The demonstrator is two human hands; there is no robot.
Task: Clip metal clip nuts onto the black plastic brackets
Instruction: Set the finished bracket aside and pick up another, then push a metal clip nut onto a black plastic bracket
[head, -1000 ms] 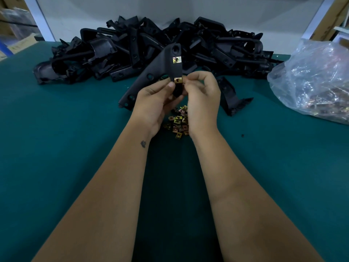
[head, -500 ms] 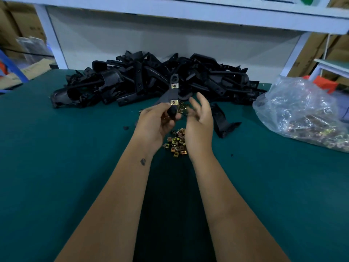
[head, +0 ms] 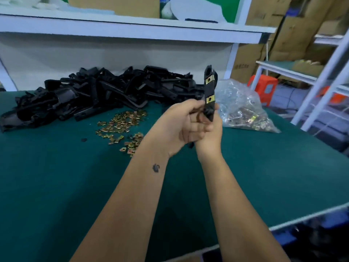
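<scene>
Left hand grips lower end of black bracket, held upright above green surface. Right hand sits close behind, fingers hidden; grip cannot be told. Two clips sit on the bracket. Loose clips lie beside bracket pile; bag at right
</scene>
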